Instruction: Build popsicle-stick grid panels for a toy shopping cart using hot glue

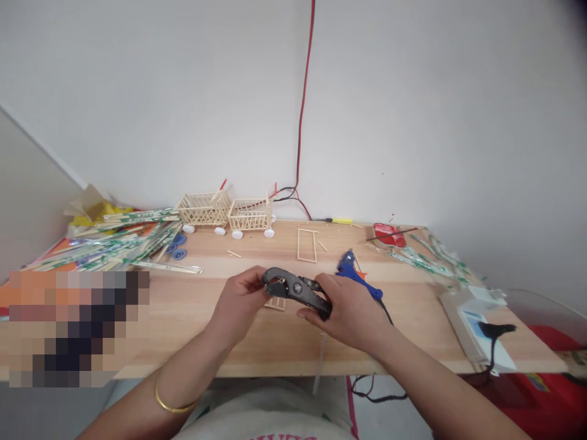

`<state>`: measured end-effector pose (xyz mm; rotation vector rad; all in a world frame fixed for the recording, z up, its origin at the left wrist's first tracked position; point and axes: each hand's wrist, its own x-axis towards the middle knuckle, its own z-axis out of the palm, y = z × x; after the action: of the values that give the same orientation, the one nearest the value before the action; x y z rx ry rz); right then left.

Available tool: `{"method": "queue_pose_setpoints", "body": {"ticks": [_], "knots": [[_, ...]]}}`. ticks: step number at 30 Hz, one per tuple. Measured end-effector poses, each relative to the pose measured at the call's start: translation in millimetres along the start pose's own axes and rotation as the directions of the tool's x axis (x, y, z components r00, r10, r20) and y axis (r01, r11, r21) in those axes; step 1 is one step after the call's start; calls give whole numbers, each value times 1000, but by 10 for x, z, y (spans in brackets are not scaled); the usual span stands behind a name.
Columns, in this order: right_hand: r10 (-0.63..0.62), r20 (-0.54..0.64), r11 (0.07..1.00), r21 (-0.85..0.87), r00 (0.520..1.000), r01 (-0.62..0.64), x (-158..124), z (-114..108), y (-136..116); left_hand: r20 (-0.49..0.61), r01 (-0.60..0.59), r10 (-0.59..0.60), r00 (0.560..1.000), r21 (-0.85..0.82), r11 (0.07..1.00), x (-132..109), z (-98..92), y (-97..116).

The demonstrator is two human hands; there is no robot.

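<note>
My right hand (pixel 351 311) is wrapped round the handles of dark grey pruning shears (pixel 297 288), held above the table. The hooked jaws point left, towards my left hand (pixel 239 305). My left hand is closed in a pinch right at the jaw tips; what it holds there is hidden. A small stick frame with crossbars (pixel 276 304) lies below the shears, partly covered by them. Farther back on the table is a rectangular frame of thin wooden sticks (pixel 299 245), with a loose short stick (pixel 322 246) beside it. A blue glue gun (pixel 348 264) lies just behind my right hand.
Two stick-built carts with white wheels, one left (pixel 202 209) and one right (pixel 250 215), stand by the wall. Packaged chopsticks (pixel 132 241) are piled left, near blue discs (pixel 178 254). At right are a red container (pixel 389 234), torn wrappers (pixel 426 260) and a white box (pixel 477 330).
</note>
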<state>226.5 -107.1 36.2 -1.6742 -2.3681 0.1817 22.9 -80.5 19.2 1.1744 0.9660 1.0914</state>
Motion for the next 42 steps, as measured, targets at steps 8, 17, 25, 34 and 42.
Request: {"method": "queue_pose_setpoints", "body": {"ticks": [8,17,25,34,42], "knots": [[-17,36,998,-68,999,19,30,13,-6,-8,26,-27,1000,-9,1000,-12,-25,-11],[-19,116,998,-52,993,25,33,-35,-6,20,27,-28,999,41,999,-18,-58,-32],[-45,100,998,-27,994,47,8,-25,12,56,27,-29,998,34,999,-22,-61,-20],[-28,44,994,-100,999,32,21,25,-9,21,38,-38,999,0,999,-29,-43,-6],[82,48,994,-72,995,-79,73,-7,71,-26,36,-37,999,-37,999,-24,-12,-11]]}}
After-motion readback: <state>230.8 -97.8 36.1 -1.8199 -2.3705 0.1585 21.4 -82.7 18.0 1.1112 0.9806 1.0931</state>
